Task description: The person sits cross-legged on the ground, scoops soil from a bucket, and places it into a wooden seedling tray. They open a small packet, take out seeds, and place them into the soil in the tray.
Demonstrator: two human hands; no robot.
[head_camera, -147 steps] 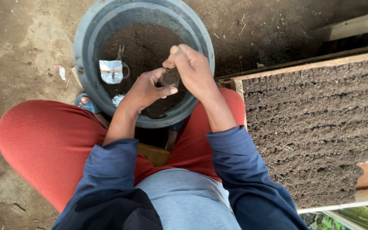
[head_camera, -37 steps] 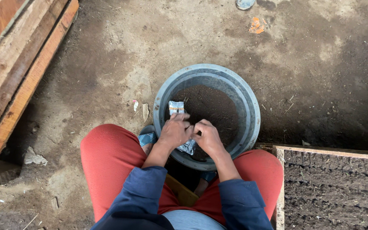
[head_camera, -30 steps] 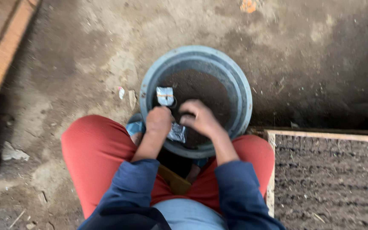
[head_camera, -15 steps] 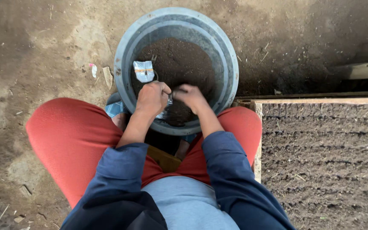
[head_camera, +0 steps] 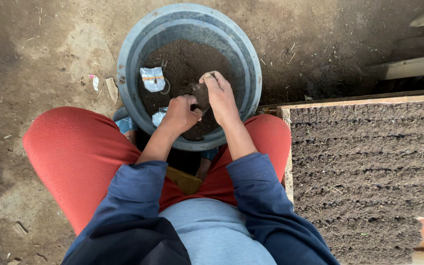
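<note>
Dirt floor, grey basin (head_camera: 128, 64), left hand (head_camera: 181, 114) fisted (contents hidden), right hand (head_camera: 218, 96) pinching soil clump (head_camera: 199, 91).

Wooden frame (head_camera: 320, 102) on the right, filled with dark furrowed soil (head_camera: 369, 167). Planks (head_camera: 408, 68) lie beyond its far edge. Dirt floor (head_camera: 40, 59) all around, with a few paper scraps (head_camera: 94, 82) (white and tan) near the left. Yellow stool (head_camera: 185, 180) under the legs.
</note>
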